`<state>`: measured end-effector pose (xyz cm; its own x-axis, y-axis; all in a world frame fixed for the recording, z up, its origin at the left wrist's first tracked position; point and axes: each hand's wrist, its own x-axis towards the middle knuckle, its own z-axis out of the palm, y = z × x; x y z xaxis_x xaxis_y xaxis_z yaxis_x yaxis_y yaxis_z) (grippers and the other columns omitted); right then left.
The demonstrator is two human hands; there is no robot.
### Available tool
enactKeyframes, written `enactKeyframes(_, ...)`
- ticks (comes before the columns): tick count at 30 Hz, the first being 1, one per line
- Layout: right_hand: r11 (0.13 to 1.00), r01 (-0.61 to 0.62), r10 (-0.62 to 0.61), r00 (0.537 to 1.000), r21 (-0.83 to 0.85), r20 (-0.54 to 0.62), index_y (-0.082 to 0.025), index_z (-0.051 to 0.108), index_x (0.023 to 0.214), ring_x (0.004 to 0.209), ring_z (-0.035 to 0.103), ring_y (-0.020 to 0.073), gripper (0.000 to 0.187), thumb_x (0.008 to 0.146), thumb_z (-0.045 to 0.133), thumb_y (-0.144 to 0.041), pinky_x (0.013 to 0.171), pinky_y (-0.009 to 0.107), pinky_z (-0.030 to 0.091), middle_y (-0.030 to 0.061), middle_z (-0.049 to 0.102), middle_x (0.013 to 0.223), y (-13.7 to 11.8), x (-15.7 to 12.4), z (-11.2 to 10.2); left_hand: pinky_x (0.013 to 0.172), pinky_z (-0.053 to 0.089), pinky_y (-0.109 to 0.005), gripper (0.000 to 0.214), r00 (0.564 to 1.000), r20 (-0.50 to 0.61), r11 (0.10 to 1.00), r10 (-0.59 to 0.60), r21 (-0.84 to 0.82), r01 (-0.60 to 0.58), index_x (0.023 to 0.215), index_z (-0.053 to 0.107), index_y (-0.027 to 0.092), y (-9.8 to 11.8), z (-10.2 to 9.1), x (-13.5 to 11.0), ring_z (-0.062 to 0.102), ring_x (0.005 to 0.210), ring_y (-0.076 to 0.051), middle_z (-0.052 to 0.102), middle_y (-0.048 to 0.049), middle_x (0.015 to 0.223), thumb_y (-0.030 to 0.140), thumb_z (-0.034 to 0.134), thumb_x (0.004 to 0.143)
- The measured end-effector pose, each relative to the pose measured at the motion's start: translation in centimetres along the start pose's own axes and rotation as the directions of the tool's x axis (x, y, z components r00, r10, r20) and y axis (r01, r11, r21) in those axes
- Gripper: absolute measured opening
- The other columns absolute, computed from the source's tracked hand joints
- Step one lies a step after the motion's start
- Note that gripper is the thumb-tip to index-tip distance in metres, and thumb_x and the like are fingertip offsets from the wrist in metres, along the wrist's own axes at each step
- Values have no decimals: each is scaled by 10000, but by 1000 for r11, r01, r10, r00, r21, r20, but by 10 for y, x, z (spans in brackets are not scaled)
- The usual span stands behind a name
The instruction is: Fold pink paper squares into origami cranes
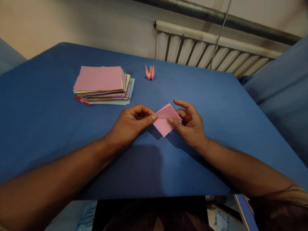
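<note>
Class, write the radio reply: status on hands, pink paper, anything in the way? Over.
Left hand, right hand: both pinching pink paper. Paper folded, diamond-shaped. Paper stack, small folded figure beyond hands, not in the way.

Here the bare left hand (131, 122) pinches, thumb (147, 121) uppermost; opposite, the bare right hand (190, 125) grips too, index finger (182, 103) lifted above the hold.
</note>
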<state>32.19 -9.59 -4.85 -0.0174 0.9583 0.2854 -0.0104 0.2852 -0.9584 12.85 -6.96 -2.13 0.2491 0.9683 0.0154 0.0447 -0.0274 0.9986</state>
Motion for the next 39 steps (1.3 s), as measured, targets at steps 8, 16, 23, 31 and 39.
enactKeyframes(8, 985, -157, 160, 986, -70, 49, -199, 670, 728, 579, 473, 105, 303, 790, 735, -489, 554, 266, 411, -28, 559, 628, 1, 3, -5, 683, 508, -260, 250, 1000, 7, 999, 20, 30, -20, 824, 702, 180, 2, 0, -1, 614, 706, -134, 690, -9, 769, 383, 795, 712)
enactKeyframes(16, 992, -123, 124, 991, 21, -56, -216, 633, 718, 601, 496, 100, 270, 758, 771, -444, 591, 258, 441, -39, 576, 654, 1, 4, -3, 690, 515, -273, 194, 1000, 11, 1000, 3, 19, -4, 733, 682, 177, -4, -5, 2, 613, 699, -139, 676, -11, 727, 350, 771, 731)
enactKeyframes(23, 988, -150, 152, 987, 28, -51, -219, 631, 702, 588, 489, 100, 296, 732, 781, -472, 587, 263, 445, -39, 576, 640, 0, 5, -3, 688, 506, -260, 197, 999, -3, 998, 38, 59, -38, 749, 688, 182, 1, -3, -1, 597, 702, -134, 668, -7, 740, 370, 744, 758)
enactKeyframes(31, 987, -159, 160, 987, 36, -19, -210, 612, 679, 519, 454, 86, 335, 735, 778, -495, 507, 242, 392, -53, 537, 564, 1, 4, -2, 709, 496, -293, 228, 999, 14, 992, 50, 112, -51, 701, 679, 186, 7, -7, -3, 599, 685, -153, 664, -15, 689, 392, 709, 793)
enactKeyframes(39, 990, -141, 141, 990, 14, 12, -208, 582, 661, 506, 427, 80, 389, 737, 763, -544, 491, 236, 380, -60, 505, 552, 2, 6, -1, 573, 415, -244, 249, 997, 62, 997, -35, 74, 30, 718, 661, 179, -3, 0, 0, 544, 604, -115, 626, 12, 670, 406, 761, 739)
